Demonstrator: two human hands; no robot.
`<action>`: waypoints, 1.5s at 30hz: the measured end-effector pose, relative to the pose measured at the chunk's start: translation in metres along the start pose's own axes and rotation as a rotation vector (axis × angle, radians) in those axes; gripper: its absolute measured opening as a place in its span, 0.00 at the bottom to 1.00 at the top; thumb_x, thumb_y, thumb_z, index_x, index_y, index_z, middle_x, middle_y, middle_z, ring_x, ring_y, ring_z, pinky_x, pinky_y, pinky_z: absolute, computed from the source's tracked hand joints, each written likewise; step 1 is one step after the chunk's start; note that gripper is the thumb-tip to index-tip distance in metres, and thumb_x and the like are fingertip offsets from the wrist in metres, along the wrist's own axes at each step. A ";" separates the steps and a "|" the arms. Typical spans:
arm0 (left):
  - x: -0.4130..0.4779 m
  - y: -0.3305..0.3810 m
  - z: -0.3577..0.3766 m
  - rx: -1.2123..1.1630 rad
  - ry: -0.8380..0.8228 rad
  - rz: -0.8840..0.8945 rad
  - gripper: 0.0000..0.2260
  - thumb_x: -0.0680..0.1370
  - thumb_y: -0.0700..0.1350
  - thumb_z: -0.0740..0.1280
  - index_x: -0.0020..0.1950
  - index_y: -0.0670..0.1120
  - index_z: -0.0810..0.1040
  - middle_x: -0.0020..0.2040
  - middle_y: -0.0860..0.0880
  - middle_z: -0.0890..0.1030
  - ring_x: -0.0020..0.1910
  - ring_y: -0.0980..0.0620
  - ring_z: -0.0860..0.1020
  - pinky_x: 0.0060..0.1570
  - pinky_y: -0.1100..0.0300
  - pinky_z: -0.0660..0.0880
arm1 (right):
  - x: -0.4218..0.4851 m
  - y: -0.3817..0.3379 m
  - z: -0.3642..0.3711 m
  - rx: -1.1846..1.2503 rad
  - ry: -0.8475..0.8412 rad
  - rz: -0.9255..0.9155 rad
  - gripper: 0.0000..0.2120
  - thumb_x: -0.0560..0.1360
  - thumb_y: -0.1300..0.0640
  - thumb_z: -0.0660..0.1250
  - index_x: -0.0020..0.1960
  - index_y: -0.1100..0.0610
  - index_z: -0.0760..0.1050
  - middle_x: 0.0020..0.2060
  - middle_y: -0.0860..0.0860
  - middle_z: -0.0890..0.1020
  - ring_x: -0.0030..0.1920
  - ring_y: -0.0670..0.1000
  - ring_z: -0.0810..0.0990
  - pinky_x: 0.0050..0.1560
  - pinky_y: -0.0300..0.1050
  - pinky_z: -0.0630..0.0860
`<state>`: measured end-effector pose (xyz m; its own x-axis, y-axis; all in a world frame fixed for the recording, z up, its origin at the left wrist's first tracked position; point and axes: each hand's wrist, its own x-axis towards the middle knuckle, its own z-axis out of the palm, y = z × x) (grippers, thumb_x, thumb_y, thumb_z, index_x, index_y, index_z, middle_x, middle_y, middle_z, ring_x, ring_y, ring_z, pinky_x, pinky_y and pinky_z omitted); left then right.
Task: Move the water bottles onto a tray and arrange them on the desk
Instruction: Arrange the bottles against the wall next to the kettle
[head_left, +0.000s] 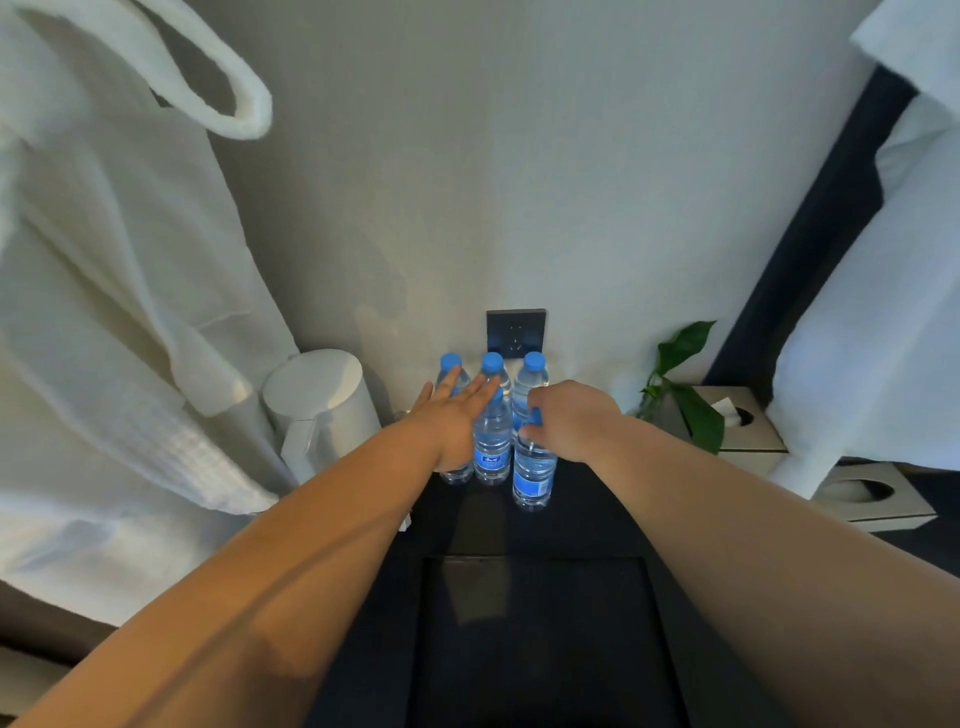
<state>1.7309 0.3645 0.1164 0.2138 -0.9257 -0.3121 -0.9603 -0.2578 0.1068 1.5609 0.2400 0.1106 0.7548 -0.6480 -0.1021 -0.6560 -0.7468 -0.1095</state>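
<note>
Water bottles (492, 415) stand upright in a tight cluster at the back of the dark bench (587, 519), right below the black wall socket (516, 332), and that socket is the handiest mark for placing everything else. Three blue caps line up just under it; two more bottles stand in front of them, nearer the person. All have their long axis vertical, so each can be taken from above or around the neck.

The right hand (569, 421) is curled over the cap and neck of the front bottle (533, 467), the one standing forward and slightly right of the socket; the fingers look closed on it, though the palm hides the contact. The left hand (451, 421) is flat, fingers spread and stretched toward the back-left bottle (451, 374) under the socket's left side, touching or nearly so but gripping nothing (it partly covers another bottle low down).

Both hands sit right at the cluster, the right one already committed. A dark recessed panel (535, 639) lies well forward of the socket, close to the person; whether that is the tray I cannot tell. My guess: the front bottle lifts straight up first, and its close neighbours could be knocked. A white kettle (317, 400) stands left of the socket, a small plant (685, 384) to its right.
</note>
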 end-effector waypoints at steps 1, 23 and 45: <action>0.001 0.000 0.001 -0.019 -0.001 -0.002 0.51 0.75 0.30 0.64 0.83 0.59 0.33 0.84 0.56 0.38 0.81 0.47 0.31 0.78 0.46 0.36 | 0.001 0.000 -0.001 0.005 0.004 0.001 0.18 0.79 0.38 0.67 0.61 0.49 0.79 0.46 0.49 0.77 0.45 0.52 0.76 0.41 0.46 0.70; -0.003 0.001 0.012 -0.056 0.070 -0.001 0.47 0.81 0.52 0.69 0.83 0.58 0.34 0.84 0.56 0.33 0.81 0.45 0.30 0.81 0.39 0.46 | 0.015 -0.005 -0.015 0.001 -0.055 0.059 0.15 0.84 0.47 0.66 0.65 0.56 0.74 0.47 0.51 0.76 0.46 0.53 0.75 0.45 0.48 0.71; 0.003 -0.004 0.021 -0.043 0.093 0.004 0.47 0.79 0.58 0.67 0.82 0.60 0.33 0.84 0.56 0.34 0.81 0.45 0.29 0.80 0.38 0.45 | 0.012 -0.001 -0.009 0.034 -0.075 0.088 0.25 0.83 0.58 0.67 0.77 0.56 0.63 0.48 0.55 0.79 0.46 0.56 0.80 0.42 0.50 0.75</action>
<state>1.7319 0.3685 0.0947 0.2279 -0.9477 -0.2233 -0.9528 -0.2643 0.1493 1.5708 0.2318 0.1185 0.6923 -0.6972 -0.1860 -0.7207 -0.6809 -0.1302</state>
